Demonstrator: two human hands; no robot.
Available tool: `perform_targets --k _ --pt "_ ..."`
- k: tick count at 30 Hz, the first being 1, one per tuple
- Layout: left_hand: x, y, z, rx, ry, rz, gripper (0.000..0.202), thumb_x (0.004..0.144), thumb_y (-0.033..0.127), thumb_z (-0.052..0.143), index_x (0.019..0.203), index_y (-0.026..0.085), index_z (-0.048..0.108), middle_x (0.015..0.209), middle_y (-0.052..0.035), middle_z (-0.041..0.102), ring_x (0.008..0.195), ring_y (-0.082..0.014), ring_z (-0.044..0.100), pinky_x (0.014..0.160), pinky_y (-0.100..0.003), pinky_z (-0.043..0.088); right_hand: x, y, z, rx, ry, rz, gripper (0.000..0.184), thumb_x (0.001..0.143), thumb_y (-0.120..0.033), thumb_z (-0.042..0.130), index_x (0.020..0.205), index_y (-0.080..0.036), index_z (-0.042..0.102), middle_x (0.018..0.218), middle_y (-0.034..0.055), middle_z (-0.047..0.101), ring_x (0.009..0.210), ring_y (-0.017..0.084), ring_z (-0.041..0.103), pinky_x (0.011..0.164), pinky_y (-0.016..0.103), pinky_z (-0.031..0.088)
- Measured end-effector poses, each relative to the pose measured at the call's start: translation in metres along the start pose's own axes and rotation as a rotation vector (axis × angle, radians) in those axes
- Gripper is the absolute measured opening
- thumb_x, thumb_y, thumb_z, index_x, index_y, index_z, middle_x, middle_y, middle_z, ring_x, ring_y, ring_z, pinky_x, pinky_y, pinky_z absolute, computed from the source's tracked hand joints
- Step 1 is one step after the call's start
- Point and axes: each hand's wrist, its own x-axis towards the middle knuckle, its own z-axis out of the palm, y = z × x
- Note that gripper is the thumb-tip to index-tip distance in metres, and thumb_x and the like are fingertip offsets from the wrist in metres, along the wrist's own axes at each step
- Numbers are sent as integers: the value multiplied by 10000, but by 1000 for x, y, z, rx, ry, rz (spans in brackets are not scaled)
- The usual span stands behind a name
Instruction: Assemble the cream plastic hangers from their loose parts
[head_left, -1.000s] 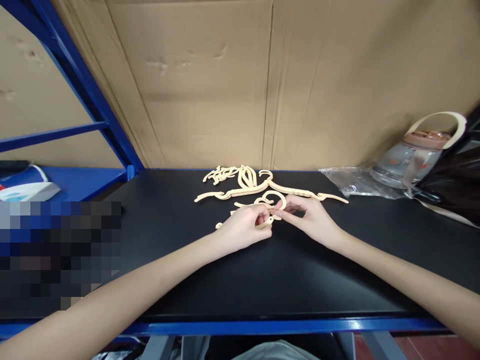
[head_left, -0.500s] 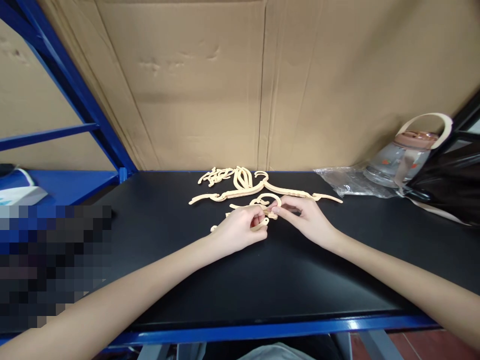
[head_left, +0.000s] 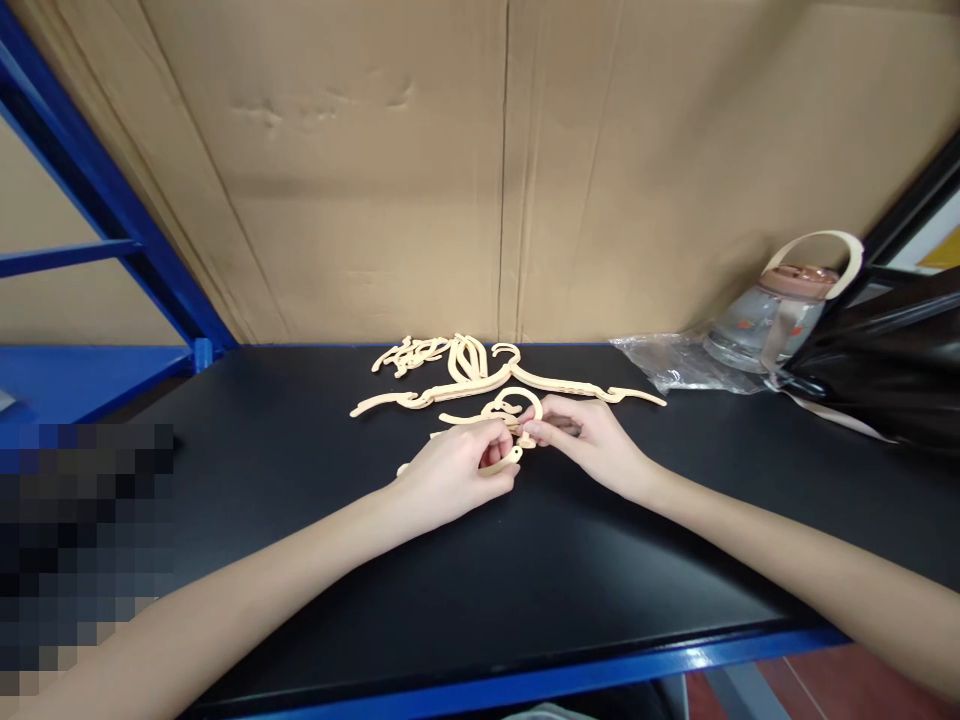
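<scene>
My left hand (head_left: 469,458) is closed around a curved cream hanger arm (head_left: 504,461); the holed end sticks out past its fingers. In my right hand (head_left: 589,440) a cream hanger hook (head_left: 534,402) is pinched at its base, the curve pointing up. The two pieces are close together, and whether they touch I cannot tell. Other cream parts lie partly hidden behind the left hand. Just beyond both hands rests an assembled cream clothes hanger (head_left: 555,382) with its hook toward the back.
Behind the hanger lie several curved arms (head_left: 466,357) and a heap of small hooks (head_left: 411,354). At the right are a clear plastic bag (head_left: 675,362) and a jug with a handle (head_left: 780,310). A cardboard wall (head_left: 360,200) closes off the back of the black table (head_left: 600,580).
The camera view has turned slightly to the right. My right hand has tilted the hook so its base shows beside the holed end of the arm in my left hand.
</scene>
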Motion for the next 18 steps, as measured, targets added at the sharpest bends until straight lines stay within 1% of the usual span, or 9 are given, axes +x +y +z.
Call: perform_targets --k 6,9,14,18 --pt "1 2 -1 2 -4 -18 150 797 297 536 715 214 442 698 49 524 622 -122 498 582 -249 369 -1 -3 0 -94 5 -58 277 876 -455 552 844 -202 660 802 22 669 728 162 621 647 276 509" --pt "0 3 -2 7 -3 -19 144 801 303 539 722 212 460 711 46 543 634 -125 516 596 -252 382 -2 -4 0 -172 -7 -141 266 892 -441 534 837 -211 655 815 24 660 747 161 619 674 278 514" --pt "0 2 -2 49 7 -37 154 811 335 544 742 205 498 718 36 569 646 -134 543 599 -255 392 -5 -5 -1 -348 -43 -286 253 934 -388 482 884 -216 660 822 32 645 731 149 598 680 270 483" --pt "1 2 -2 45 1 -32 132 813 334 537 783 206 530 721 33 571 647 -137 544 597 -254 394 -6 -4 0 -447 -25 -378 242 953 -329 460 935 -213 672 832 36 659 741 144 611 678 260 474"
